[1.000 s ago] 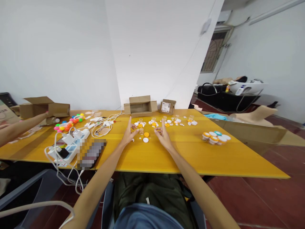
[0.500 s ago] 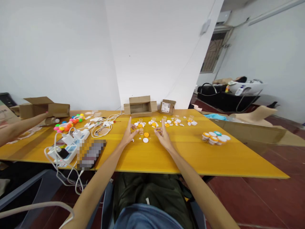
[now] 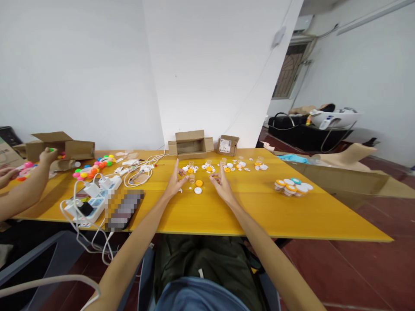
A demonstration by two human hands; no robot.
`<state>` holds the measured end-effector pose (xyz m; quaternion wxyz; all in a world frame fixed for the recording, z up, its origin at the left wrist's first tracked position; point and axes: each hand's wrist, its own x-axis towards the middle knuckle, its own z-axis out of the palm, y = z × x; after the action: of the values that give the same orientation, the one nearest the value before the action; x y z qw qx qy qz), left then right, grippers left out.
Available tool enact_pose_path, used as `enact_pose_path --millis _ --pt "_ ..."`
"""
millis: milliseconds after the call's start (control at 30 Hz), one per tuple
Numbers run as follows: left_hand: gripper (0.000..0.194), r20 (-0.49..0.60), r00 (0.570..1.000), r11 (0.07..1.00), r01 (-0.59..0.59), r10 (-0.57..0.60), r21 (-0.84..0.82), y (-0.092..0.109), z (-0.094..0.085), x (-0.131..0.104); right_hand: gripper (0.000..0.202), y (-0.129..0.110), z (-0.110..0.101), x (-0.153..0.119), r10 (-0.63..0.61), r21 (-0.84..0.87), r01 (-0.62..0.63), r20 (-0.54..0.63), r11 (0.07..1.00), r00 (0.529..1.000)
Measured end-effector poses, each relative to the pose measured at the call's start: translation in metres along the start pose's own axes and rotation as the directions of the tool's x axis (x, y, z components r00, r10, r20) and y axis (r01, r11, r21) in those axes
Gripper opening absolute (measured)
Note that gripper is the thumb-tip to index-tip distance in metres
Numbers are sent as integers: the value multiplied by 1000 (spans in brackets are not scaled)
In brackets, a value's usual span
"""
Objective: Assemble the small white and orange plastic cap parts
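Observation:
My left hand [image 3: 175, 181] is open over the yellow table [image 3: 201, 218], index finger stretched away from me and thumb apart. Opposite it, my right hand [image 3: 221, 183] is open too, its index finger pointing forward. Neither holds anything. Between them lie a small clear cup [image 3: 192, 178], an orange round lid [image 3: 199, 183] and a white disc [image 3: 197, 190]. Just beyond my fingertips runs a row of small heaps: clear cups, orange lids [image 3: 209, 169], white discs [image 3: 230, 165] and small white pieces too tiny to make out.
Lidded jars [image 3: 293, 186] stand grouped on the right. Cardboard boxes [image 3: 191, 144] sit at the back. Left are a power strip [image 3: 103, 198], a phone [image 3: 125, 210], white cables [image 3: 139, 175] and coloured balls [image 3: 97, 166]. A co-worker's hand [image 3: 48, 156] holds something green by a box.
My hands have stayed in place. On the far left, the co-worker's arm has drawn back from the box, a green thing now in the hand, and coloured balls show by the other hand.

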<state>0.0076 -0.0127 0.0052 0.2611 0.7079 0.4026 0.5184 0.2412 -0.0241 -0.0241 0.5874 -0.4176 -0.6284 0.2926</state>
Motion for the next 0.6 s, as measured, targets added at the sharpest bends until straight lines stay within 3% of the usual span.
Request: enact_pose_path --millis 600 --pt "86 -4 1000 999 -21 21 25 -8 -1 2 75 0 1 1 -7 -9 7 -10 1000 1000"
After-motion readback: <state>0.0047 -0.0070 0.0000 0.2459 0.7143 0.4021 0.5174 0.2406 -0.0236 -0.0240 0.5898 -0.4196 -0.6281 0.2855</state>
